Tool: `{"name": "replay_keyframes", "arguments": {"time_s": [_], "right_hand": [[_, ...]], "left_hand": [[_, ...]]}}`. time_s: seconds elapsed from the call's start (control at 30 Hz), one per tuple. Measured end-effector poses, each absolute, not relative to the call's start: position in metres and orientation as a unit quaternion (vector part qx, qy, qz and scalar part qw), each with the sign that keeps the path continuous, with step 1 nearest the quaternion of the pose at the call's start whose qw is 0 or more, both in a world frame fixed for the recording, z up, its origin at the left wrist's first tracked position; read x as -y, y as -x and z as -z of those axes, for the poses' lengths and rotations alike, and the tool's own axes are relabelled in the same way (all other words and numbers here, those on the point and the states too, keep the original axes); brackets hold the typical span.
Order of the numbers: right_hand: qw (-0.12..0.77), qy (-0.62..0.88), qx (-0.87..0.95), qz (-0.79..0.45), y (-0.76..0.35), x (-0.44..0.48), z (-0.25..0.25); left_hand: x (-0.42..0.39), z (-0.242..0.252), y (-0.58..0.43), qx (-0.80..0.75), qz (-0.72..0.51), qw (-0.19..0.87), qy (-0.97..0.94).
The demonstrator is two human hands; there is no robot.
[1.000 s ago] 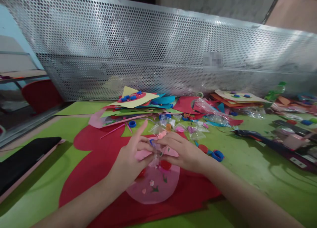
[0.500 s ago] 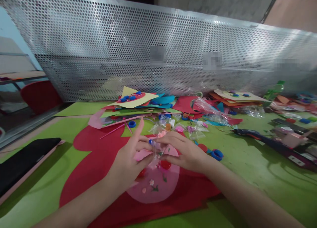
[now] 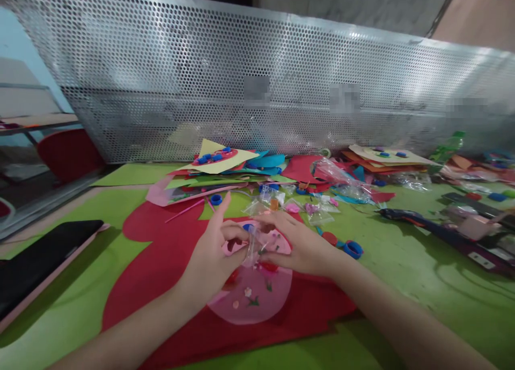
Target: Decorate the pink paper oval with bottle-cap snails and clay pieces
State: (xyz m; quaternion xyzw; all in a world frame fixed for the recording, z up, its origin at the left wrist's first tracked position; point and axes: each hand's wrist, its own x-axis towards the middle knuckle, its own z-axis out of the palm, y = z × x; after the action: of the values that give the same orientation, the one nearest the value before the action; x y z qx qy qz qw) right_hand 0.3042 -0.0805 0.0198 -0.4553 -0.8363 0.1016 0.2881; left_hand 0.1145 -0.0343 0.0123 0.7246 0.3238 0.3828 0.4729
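Between my two hands is a small clear plastic bag [image 3: 252,246], held above a pink paper circle [image 3: 257,305]. My left hand [image 3: 215,249] pinches the bag's left side between thumb and bent fingers, its index finger pointing up. On the bag's other side, the thumb and fingers of my right hand [image 3: 300,244] are closed on the plastic. What the bag contains is too small to make out. Small flowers [image 3: 248,292] and green leaves [image 3: 253,302] lie on the circle, with red pieces partly hidden under my hands. Beneath it lies a large red paper shape [image 3: 161,289].
A black phone [image 3: 48,263] lies at the left. Stacked coloured paper [image 3: 229,166] and small plastic bags [image 3: 317,212] are behind my hands. A blue bottle cap [image 3: 353,249] sits right of them. Further right lies a dark corded tool [image 3: 418,220]. A perforated metal panel [image 3: 201,80] borders the back.
The fingers of both hands have bent and shifted slightly on the plastic bag. The view has moved a little; the things on the table stay in place.
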Motion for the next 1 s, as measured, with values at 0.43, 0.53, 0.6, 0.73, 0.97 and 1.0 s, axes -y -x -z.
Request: {"name": "replay_keyframes", "arguments": {"time_s": [0.43, 0.53, 0.6, 0.73, 0.97, 1.0], "right_hand": [[0.287, 0.497, 0.811, -0.113, -0.305, 0.076, -0.024], [0.272, 0.577, 0.766, -0.079, -0.315, 0.07, -0.023], [0.258, 0.635, 0.726, -0.057, -0.325, 0.064, -0.021], [0.234, 0.718, 0.654, -0.037, -0.347, 0.052, -0.015], [0.166, 0.809, 0.563, 0.012, -0.355, 0.047, -0.004], [0.16, 0.816, 0.556, 0.02, -0.353, 0.048, -0.003]], "left_hand": [[0.033, -0.015, -0.117, -0.36, -0.459, 0.474, -0.66], [0.026, -0.016, -0.118, -0.38, -0.465, 0.526, -0.602], [0.024, -0.014, -0.118, -0.389, -0.456, 0.548, -0.584], [0.024, -0.009, -0.118, -0.379, -0.429, 0.574, -0.585], [0.027, -0.011, -0.117, -0.381, -0.4, 0.574, -0.605], [0.027, -0.012, -0.118, -0.386, -0.393, 0.569, -0.611]]}}
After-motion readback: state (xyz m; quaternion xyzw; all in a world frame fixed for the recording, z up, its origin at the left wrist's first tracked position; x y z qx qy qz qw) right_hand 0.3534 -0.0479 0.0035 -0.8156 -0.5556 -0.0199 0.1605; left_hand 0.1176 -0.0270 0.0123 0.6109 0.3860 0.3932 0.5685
